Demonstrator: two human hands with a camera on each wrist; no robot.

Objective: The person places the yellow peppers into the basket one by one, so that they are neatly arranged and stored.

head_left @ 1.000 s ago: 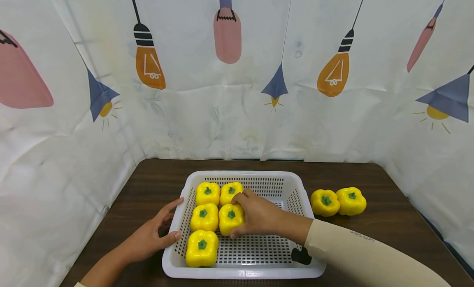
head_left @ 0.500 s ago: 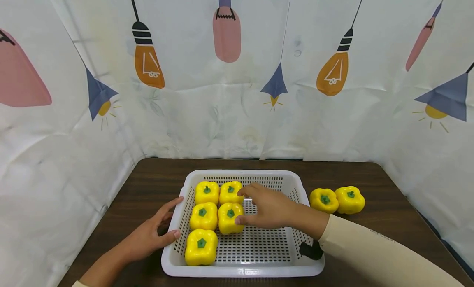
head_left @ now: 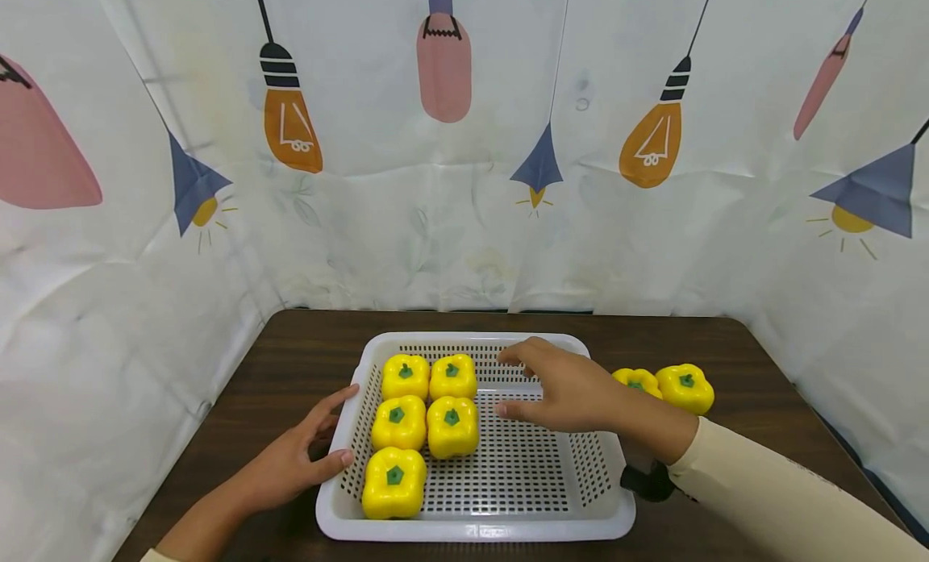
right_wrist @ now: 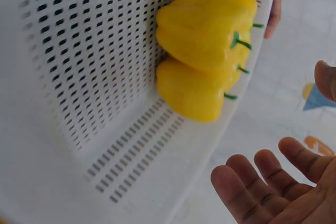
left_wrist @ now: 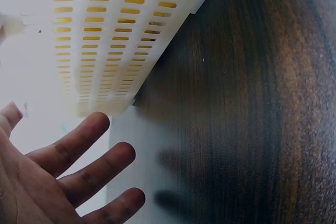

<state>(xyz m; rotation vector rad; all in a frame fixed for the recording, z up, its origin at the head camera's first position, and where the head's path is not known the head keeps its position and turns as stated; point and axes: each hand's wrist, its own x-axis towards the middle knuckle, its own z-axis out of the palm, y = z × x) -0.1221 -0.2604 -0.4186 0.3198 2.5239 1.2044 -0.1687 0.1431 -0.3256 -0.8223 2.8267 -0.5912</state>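
A white perforated basket [head_left: 479,531] stands on the table with several yellow bell peppers [head_left: 453,427] upright in its left half, green stems up. My left hand [head_left: 293,457] is at the basket's left rim, thumb and fingers spread. In the left wrist view its fingers [left_wrist: 100,171] stretch out beside the slotted wall, holding nothing. My right hand [head_left: 569,389] hangs over the right part of the basket, fingers and thumb apart and nothing between them. The right wrist view shows the right hand's loosely bent fingers [right_wrist: 262,182] above the basket rim.
Two more yellow bell peppers [head_left: 685,389] sit side by side on the dark wooden table [head_left: 755,457], right of the basket; my right hand partly hides the nearer one. A white printed curtain [head_left: 406,223] surrounds the table at the back and sides.
My right hand has let go of the bell pepper in the second row and moved right, away from it. The left hand stays at the left rim.
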